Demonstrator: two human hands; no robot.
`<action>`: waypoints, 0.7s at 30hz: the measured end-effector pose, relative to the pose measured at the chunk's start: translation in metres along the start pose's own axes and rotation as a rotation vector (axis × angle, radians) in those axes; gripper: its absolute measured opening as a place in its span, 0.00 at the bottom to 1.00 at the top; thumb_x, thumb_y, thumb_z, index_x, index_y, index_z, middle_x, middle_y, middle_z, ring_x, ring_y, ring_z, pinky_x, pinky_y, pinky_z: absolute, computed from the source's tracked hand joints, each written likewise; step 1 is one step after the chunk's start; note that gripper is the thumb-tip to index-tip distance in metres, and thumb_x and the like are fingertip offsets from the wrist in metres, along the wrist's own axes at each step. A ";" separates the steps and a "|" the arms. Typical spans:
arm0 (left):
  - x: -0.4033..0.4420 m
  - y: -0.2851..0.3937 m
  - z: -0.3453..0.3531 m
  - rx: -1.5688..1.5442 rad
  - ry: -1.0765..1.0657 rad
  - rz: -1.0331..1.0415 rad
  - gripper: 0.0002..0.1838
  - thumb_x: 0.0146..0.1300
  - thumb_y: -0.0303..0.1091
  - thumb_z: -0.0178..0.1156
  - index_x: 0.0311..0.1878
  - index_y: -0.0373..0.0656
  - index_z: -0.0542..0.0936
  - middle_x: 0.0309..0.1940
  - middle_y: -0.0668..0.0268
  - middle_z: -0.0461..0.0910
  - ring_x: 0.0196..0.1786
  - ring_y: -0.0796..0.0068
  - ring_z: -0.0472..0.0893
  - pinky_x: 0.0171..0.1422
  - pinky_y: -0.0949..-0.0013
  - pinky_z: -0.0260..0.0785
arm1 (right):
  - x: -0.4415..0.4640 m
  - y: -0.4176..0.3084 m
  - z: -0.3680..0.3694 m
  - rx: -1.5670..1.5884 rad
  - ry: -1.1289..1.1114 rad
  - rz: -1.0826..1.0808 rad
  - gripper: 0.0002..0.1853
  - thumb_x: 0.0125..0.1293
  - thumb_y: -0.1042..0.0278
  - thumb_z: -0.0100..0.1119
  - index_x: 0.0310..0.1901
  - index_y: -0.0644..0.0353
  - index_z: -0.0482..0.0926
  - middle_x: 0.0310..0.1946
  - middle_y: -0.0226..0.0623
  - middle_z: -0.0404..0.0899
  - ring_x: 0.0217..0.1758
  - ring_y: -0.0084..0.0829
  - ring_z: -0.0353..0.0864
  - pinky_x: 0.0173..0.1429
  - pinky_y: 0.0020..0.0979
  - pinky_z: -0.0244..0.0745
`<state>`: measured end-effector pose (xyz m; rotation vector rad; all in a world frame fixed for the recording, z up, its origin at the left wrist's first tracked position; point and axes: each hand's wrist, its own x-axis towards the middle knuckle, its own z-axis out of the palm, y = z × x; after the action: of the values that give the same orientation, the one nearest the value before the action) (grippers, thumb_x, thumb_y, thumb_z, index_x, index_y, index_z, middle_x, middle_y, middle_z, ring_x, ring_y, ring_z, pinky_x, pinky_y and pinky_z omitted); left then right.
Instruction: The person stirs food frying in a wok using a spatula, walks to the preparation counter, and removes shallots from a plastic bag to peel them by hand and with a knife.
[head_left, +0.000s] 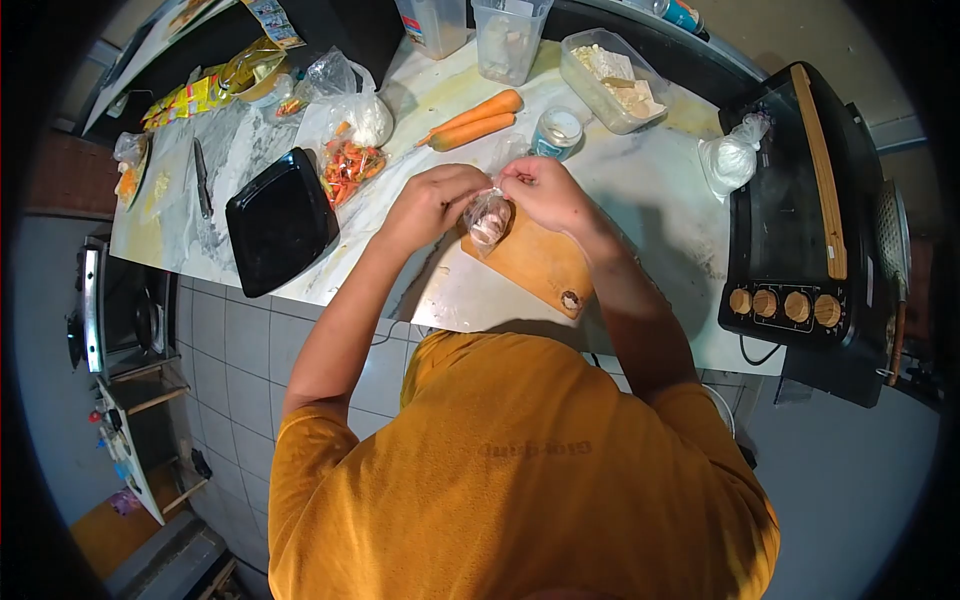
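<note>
A small clear plastic bag (487, 222) with pale pieces inside hangs over the upper left part of the orange cutting board (540, 262). My left hand (440, 203) is closed on the bag's top from the left. From the right, my right hand (545, 192) pinches the same gathered top, its fingertips nearly touching those of the left. A small round dark-and-white item (571, 300) lies at the board's lower corner. Just beyond my right hand stands an open jar (557, 133) with a blue label.
Two carrots (472, 130) lie beyond my hands. To the left are a black tray (282, 222), a bag of chopped orange-red pieces (350, 170) and a knife (202, 178). A black oven (790, 220) stands right, beside a white bag (733, 158). Plastic containers (612, 85) line the back.
</note>
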<state>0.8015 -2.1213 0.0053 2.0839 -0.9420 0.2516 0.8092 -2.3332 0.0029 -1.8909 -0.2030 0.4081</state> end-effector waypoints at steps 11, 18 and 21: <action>-0.007 0.013 0.013 0.086 0.055 -0.022 0.11 0.58 0.22 0.63 0.45 0.39 0.81 0.43 0.58 0.82 0.46 0.56 0.82 0.50 0.62 0.76 | -0.010 -0.008 0.002 -0.040 0.043 0.032 0.12 0.65 0.67 0.57 0.40 0.69 0.82 0.32 0.35 0.83 0.38 0.22 0.78 0.47 0.26 0.74; -0.010 0.010 0.028 0.022 -0.012 -0.145 0.08 0.64 0.21 0.58 0.46 0.36 0.74 0.42 0.54 0.76 0.45 0.51 0.77 0.50 0.60 0.71 | -0.013 -0.010 0.005 -0.177 0.077 0.044 0.11 0.65 0.66 0.57 0.39 0.67 0.83 0.28 0.35 0.83 0.31 0.23 0.78 0.41 0.27 0.74; -0.012 0.010 0.033 0.035 0.057 -0.104 0.08 0.65 0.21 0.57 0.46 0.36 0.73 0.41 0.54 0.76 0.45 0.51 0.77 0.51 0.60 0.71 | -0.015 -0.018 0.003 -0.321 0.092 -0.009 0.11 0.64 0.66 0.58 0.39 0.66 0.83 0.27 0.37 0.83 0.29 0.25 0.79 0.39 0.28 0.75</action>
<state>0.7812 -2.1433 -0.0157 2.1391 -0.7983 0.2729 0.7948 -2.3289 0.0217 -2.2182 -0.2260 0.2939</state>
